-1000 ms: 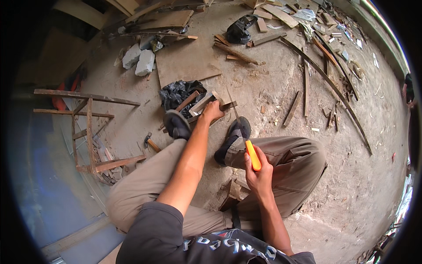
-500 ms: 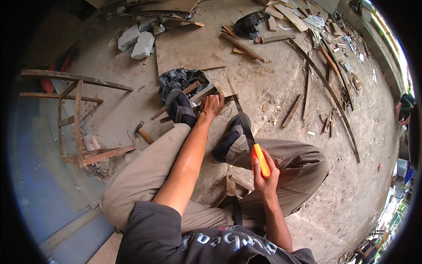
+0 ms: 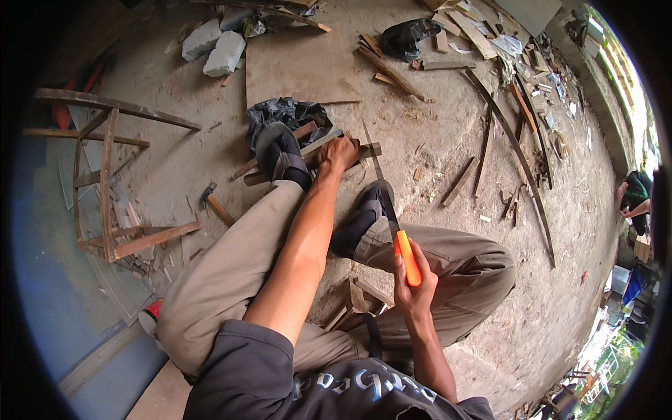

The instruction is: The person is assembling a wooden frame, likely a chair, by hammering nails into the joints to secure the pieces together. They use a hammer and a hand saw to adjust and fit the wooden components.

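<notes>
An orange-handled hand saw (image 3: 407,260) is gripped by my right hand (image 3: 418,288), fingers wrapped round the handle. Its long dark blade points away from me, crossing close to the right end of a narrow wood strip (image 3: 373,150). Whether the teeth have cut into the strip, I cannot tell. My left hand (image 3: 339,154) is closed over that strip, holding it down beside my left shoe (image 3: 278,150). More wood pieces (image 3: 306,130) lie under and behind this hand. My right shoe (image 3: 371,204) rests on the floor near the blade.
A black plastic bag (image 3: 262,117) lies behind my left shoe. To the left are a hammer (image 3: 219,208) and a wooden frame (image 3: 110,178). Concrete blocks (image 3: 225,53), a board (image 3: 301,66) and long wood strips (image 3: 514,143) lie farther off. Another person (image 3: 635,199) is at far right.
The view has shifted slightly. My right hand and the saw handle sit a little nearer to me; my left hand keeps its hold on the wood strip.
</notes>
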`<state>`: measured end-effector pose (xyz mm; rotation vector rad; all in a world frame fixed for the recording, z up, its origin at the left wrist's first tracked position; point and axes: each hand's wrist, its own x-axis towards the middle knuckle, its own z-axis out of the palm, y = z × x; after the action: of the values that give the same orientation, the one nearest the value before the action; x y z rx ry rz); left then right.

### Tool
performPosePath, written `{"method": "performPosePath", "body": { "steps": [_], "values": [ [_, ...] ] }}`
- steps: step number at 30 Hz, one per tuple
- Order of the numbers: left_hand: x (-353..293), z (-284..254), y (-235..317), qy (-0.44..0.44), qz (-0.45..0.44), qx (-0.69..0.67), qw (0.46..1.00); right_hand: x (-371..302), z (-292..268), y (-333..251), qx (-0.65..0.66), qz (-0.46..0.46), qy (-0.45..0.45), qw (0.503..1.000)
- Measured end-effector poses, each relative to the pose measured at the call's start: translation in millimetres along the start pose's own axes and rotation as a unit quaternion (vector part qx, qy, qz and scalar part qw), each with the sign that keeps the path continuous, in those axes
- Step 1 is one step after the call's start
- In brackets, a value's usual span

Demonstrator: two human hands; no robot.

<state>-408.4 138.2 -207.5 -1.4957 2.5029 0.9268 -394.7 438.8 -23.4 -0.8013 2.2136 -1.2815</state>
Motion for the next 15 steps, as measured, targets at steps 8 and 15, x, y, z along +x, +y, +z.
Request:
{"method": "performPosePath", "body": {
  "steps": [8,15],
  "values": [
    [-5.3,1.4,0.9,0.033,0.011,0.023,0.999,11.7,-1.5,-29.6,-0.042,-0.027,0.01,0.999],
    [-11.0,10.8,-3.8,0.092,0.033,0.038,0.995,-4.6,-1.2,-19.0,-0.058,-0.057,0.023,0.996]
  ]
}}
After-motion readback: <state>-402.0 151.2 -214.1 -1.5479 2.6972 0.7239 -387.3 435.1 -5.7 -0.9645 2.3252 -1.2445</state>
